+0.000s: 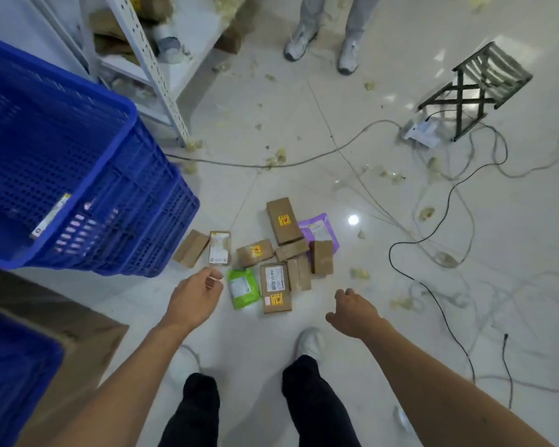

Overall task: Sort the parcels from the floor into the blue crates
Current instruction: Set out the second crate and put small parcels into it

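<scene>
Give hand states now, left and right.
Left hand: open, fingers loosely curled, holding nothing.
Right hand: open, fingers relaxed, holding nothing.

Floor [384, 317] (glossy tile): parcels [281, 250], cables [433, 221], stool [475, 91].

Seen from the wearer's own head camera: forearms [120, 379] bare along their whole visible length run from the lower corners of the frame to the left hand [196, 296] and right hand [352, 312]. At bottom centre, loose black trousers [317, 404] end above white shoes [310, 343], the left-hand shoe blurred and half hidden behind an arm.
</scene>
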A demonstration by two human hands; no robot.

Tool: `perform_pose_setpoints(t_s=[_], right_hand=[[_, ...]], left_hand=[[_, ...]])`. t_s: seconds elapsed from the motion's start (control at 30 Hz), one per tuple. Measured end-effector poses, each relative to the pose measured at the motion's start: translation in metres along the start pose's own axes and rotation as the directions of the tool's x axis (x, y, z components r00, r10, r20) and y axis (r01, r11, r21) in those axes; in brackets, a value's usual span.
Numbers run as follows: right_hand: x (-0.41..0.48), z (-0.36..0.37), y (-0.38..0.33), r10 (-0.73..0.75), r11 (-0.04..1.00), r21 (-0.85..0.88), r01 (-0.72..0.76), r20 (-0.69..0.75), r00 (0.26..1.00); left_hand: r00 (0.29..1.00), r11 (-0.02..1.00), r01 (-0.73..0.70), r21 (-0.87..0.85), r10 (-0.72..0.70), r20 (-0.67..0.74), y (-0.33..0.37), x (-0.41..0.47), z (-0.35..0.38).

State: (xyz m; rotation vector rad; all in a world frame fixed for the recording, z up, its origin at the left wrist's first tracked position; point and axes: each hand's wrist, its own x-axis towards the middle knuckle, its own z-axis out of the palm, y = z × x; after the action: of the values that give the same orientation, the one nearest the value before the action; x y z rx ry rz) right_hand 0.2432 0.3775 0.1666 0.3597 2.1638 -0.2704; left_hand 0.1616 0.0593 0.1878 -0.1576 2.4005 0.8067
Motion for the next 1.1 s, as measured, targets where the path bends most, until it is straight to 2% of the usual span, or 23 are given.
perform_pose_setpoints(t_s=[0.17, 0.4, 0.53, 0.63, 0.73, 0.83, 0.97, 1.1], right_hand=[[0.067, 0.042, 0.019, 0.000, 0.998, 0.063, 0.002, -0.037, 0.999], [0.200, 0.126, 0.024, 0.024, 0.989, 0.150, -0.014, -0.059, 0.998], [0.280, 0.171, 0.023, 0.064, 0.984, 0.174, -0.038, -0.148, 0.987], [0.336, 0.199, 0.020, 0.102, 0.973, 0.228, -0.040, -0.268, 0.958], [0.382, 0.218, 0.014, 0.139, 0.963, 0.265, -0.049, -0.334, 0.932], [0.414, 0.236, 0.002, 0.136, 0.971, 0.233, -0.044, -0.394, 0.909], [0.431, 0.248, -0.002, 0.210, 0.952, 0.291, -0.091, -0.410, 0.887], [0.419, 0.239, 0.008, 0.206, 0.950, 0.302, -0.081, -0.409, 0.889]], left_hand=[[0.996, 0.998, 0.047, 0.042, -0.050, 0.071, -0.010, 0.045, 0.076], [0.992, 0.994, -0.025, 0.102, 0.012, 0.125, -0.054, 0.152, 0.185], [0.991, 0.993, -0.050, 0.108, 0.036, 0.129, -0.086, 0.214, 0.243], [0.994, 0.994, -0.067, 0.091, 0.059, 0.093, -0.110, 0.252, 0.281], [0.994, 0.993, -0.096, 0.062, 0.099, -0.036, -0.129, 0.279, 0.313], [0.986, 0.990, -0.130, 0.050, 0.134, -0.097, -0.143, 0.298, 0.338], [0.986, 0.987, -0.146, 0.064, 0.150, -0.075, -0.153, 0.309, 0.354], [0.988, 0.987, -0.143, 0.080, 0.147, -0.043, -0.145, 0.304, 0.347]])
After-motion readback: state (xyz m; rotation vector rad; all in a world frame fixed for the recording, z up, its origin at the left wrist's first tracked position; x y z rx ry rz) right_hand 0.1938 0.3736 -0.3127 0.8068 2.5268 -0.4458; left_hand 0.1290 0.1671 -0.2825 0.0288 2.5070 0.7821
